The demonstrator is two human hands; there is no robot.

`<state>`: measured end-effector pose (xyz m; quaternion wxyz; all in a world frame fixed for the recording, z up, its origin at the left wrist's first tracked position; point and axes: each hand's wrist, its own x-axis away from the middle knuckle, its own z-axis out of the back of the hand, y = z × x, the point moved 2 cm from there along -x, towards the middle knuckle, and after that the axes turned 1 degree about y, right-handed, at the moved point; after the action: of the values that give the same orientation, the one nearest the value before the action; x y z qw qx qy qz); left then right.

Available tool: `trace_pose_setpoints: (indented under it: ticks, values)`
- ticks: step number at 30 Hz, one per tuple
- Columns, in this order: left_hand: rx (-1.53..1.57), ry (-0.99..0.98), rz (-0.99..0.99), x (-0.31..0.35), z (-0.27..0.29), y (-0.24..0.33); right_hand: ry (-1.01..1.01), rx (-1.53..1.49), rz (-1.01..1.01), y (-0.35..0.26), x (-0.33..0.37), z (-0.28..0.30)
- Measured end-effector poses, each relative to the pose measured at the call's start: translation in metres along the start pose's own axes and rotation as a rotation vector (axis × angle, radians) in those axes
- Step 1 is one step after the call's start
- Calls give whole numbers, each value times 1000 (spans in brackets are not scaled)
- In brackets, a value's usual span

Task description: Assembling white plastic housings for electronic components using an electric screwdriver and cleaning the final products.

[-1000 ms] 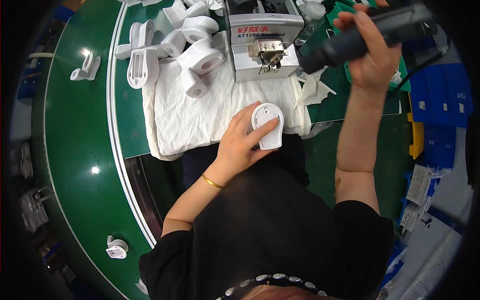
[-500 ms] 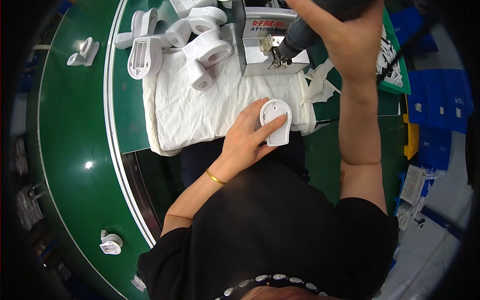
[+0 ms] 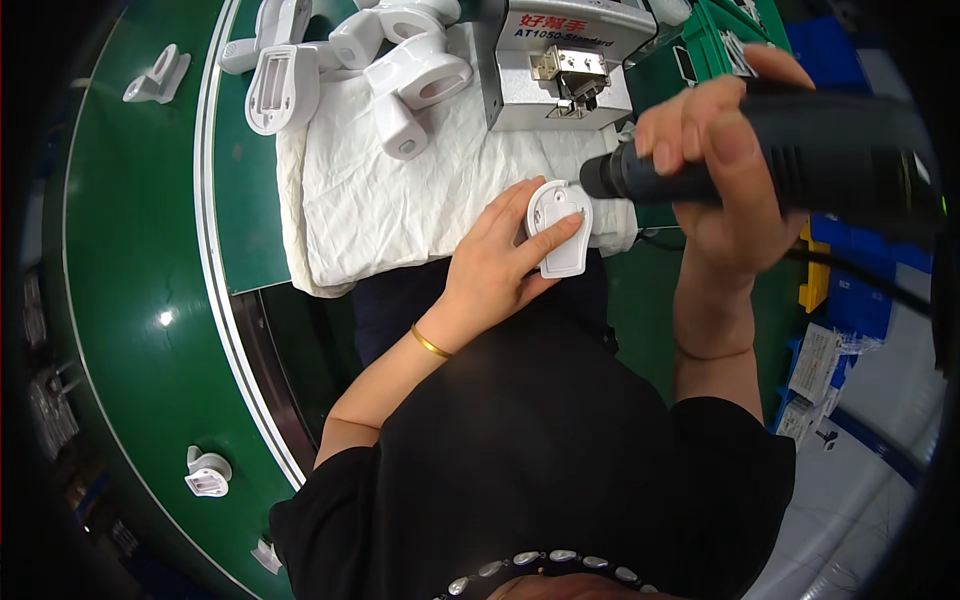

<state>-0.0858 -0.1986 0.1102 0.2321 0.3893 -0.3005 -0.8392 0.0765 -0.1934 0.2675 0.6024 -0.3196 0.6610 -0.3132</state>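
My left hand (image 3: pixel 487 262) grips a white plastic housing (image 3: pixel 566 258) with a rounded top end, its thumb pressed on the recessed face. The housing is at the near edge of a white cloth (image 3: pixel 375 225). In my right hand (image 3: pixel 738 190) is a black electric screwdriver (image 3: pixel 835 145), lying nearly sideways. Its nose is close to the upper right rim of the housing; whether it touches, I cannot tell. Beyond the cloth stands a grey-white screw feeder (image 3: pixel 514 95) with a metal pick-up mechanism on its front.
Several white ring-shaped plastic parts (image 3: pixel 424 75) are heaped at the cloth's far left. More white parts (image 3: pixel 208 473) lie on the green conveyor belt (image 3: pixel 130 300) at left. A green bin (image 3: pixel 712 40) of small parts stands at the far right, and a cable (image 3: pixel 865 270) trails from the screwdriver.
My right hand has brought the screwdriver away from the screw feeder, down and toward the housing, tilting it sideways. The left hand keeps its hold. The whole view has shifted slightly.
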Motion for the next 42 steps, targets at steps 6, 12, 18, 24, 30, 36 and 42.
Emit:
trace_pose_setpoints:
  ticks: [6, 12, 18, 24, 30, 36, 42]
  values:
    - [-5, 11, -12, -1, -1, 0, 33, 90, -27, -3, 12, -9]
    - [-10, 7, -10, -4, 0, 2, -17, 259, -75, -5, 11, -3]
    - [-6, 8, 5, -3, 2, 3, -233, 453, -12, -7, 4, -2]
    - [-11, -4, 23, -3, 3, 4, -270, 458, -13, -1, 4, -3]
    - [-29, -16, 30, -4, 2, 6, -179, 334, -75, 5, 7, -7]
    - [-250, 13, -160, -2, -2, 13, 64, 102, 60, 13, -5, 44]
    - [-297, -214, -268, -17, 22, 31, 520, 250, -604, 51, -6, 164]
